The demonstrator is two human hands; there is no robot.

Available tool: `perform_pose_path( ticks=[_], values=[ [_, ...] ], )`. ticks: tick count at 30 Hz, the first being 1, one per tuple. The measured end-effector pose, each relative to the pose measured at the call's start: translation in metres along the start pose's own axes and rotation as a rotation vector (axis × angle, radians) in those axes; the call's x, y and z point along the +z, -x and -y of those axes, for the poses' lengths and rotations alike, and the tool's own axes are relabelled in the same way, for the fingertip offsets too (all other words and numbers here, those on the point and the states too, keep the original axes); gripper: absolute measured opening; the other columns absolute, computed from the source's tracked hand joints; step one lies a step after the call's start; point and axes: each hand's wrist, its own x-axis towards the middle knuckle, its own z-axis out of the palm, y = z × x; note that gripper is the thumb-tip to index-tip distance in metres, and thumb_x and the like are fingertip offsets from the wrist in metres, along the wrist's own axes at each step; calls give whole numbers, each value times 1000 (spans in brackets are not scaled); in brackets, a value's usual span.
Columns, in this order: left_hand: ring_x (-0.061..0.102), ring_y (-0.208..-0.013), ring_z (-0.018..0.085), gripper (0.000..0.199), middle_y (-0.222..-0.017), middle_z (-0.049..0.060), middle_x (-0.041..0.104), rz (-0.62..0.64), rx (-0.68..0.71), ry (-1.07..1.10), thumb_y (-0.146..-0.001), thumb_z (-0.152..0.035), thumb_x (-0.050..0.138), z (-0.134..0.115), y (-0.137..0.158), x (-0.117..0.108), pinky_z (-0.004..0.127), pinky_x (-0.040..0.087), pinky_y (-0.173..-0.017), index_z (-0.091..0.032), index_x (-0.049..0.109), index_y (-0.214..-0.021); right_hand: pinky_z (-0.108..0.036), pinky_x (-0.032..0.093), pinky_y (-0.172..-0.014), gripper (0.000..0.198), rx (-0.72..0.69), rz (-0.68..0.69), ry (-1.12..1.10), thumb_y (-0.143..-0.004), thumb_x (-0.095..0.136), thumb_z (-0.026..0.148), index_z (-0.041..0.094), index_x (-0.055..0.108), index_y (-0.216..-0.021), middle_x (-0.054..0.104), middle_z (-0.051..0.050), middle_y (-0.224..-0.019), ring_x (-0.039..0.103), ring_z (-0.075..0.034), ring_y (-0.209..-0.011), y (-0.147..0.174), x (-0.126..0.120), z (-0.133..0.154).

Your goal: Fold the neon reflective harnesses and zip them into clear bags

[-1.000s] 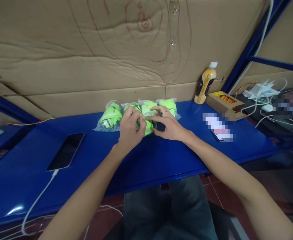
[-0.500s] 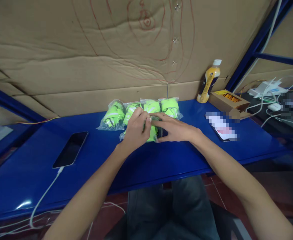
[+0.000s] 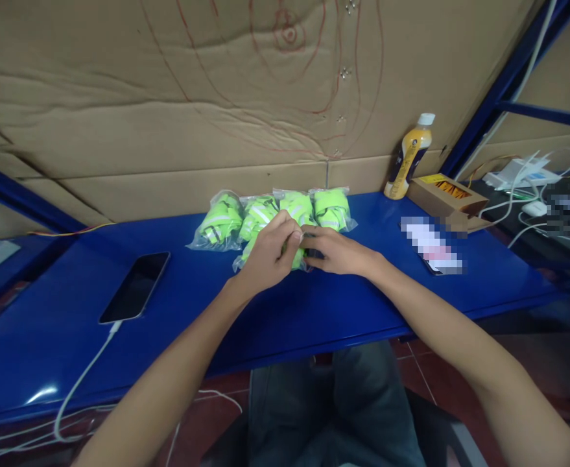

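Note:
A clear plastic bag (image 3: 300, 259) with neon green fabric inside lies on the blue table, partly hidden under both hands. My left hand (image 3: 272, 253) is closed, its thumb and fingers pinching the bag's upper edge. Right beside it, my right hand (image 3: 338, 250) has its fingers bent in around the bag's right side, the fingertips close to my left thumb. Behind the hands stands a row of similar bags: one at the left end (image 3: 219, 222), two in the middle (image 3: 260, 211) and one at the right end (image 3: 332, 209). Pale reflective strips show on their fabric.
A dark phone (image 3: 136, 287) on a white cable lies to the left. On the right are a second phone (image 3: 430, 245), partly blurred out, a yellow drink bottle (image 3: 408, 159) and an open cardboard box (image 3: 447, 198). A cardboard wall (image 3: 192, 143) closes off the back.
My right hand's fingers have drawn in toward my left hand and curled; the gap between its thumb and fingers has narrowed. My left hand keeps its pinch. The view has shifted slightly.

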Motion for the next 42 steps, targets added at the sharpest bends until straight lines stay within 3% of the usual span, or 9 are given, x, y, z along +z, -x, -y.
perform_pose_path(
  ticks=[5, 11, 15, 19, 21, 24, 27, 33, 42],
  values=[
    [52, -82, 19, 29, -88, 2, 49, -55, -18, 10, -115, -29, 47, -5, 1, 4, 37, 45, -75, -21, 52, -87, -39, 54, -92, 43, 47, -21, 162, -90, 76, 21, 12, 69, -132, 61, -20, -139, 62, -29, -114, -4, 6, 14],
    [56, -83, 20, 28, -89, 3, 52, -82, -12, -55, -115, -29, 48, -12, 0, 1, 37, 47, -75, -22, 55, -89, -32, 40, -68, 25, 64, -95, 192, -94, 68, 23, 14, 72, -116, 65, -16, -124, 58, -21, -87, -4, 17, 7],
    [65, -101, 27, 22, -102, 8, 67, -173, -1, -270, -112, -40, 54, -4, -5, -26, 46, 52, -94, -23, 65, -105, -33, 47, -73, 12, 45, -346, -126, -91, 71, 28, 17, 69, -94, 66, -7, -94, 60, -20, -83, -6, 16, -6],
    [70, -117, 30, 35, -125, 11, 74, -282, -128, -295, -110, -49, 56, 18, -6, -41, 47, 53, -106, -23, 67, -131, -29, 46, -49, 44, 276, -536, -782, -85, 85, 57, 20, 61, -80, 57, 3, -68, 53, -12, -53, -11, 12, -11],
    [70, -122, 29, 43, -134, 11, 74, -292, -178, -222, -108, -50, 59, 27, -5, -38, 45, 53, -109, -23, 64, -140, -28, 47, -42, 53, 353, -571, -1013, -75, 92, 62, 19, 62, -82, 58, 4, -68, 53, -11, -47, -12, 11, -11],
    [72, -122, 28, 45, -134, 10, 76, -299, -217, -134, -106, -50, 66, 30, -3, -28, 41, 55, -109, -21, 68, -140, -27, 50, -39, 54, 400, -513, -1068, -64, 102, 53, 18, 65, -84, 63, 3, -69, 57, -11, -48, -10, 12, -9],
    [75, -120, 29, 42, -130, 9, 80, -272, -242, -125, -103, -46, 72, 21, -1, -21, 42, 56, -109, -21, 72, -137, -26, 56, -44, 50, 439, -463, -1017, -62, 103, 47, 18, 71, -88, 69, 0, -74, 63, -14, -58, -8, 13, -7],
    [77, -114, 27, 34, -127, 7, 82, -300, -239, -131, -105, -42, 69, 9, -1, -22, 38, 57, -102, -23, 76, -132, -32, 66, -77, 45, 457, -487, -1074, -61, 102, 45, 19, 76, -86, 77, -1, -82, 74, -19, -80, -9, 10, -4],
    [69, -71, 18, 20, -88, 3, 80, -393, -328, -107, -99, -40, 73, 21, -5, -40, 31, 51, -68, -22, 80, -99, -42, 67, -85, 51, 533, -443, -1284, -53, 105, 38, 19, 73, -88, 79, -5, -86, 79, -27, -91, -7, -7, -11]
  ],
)
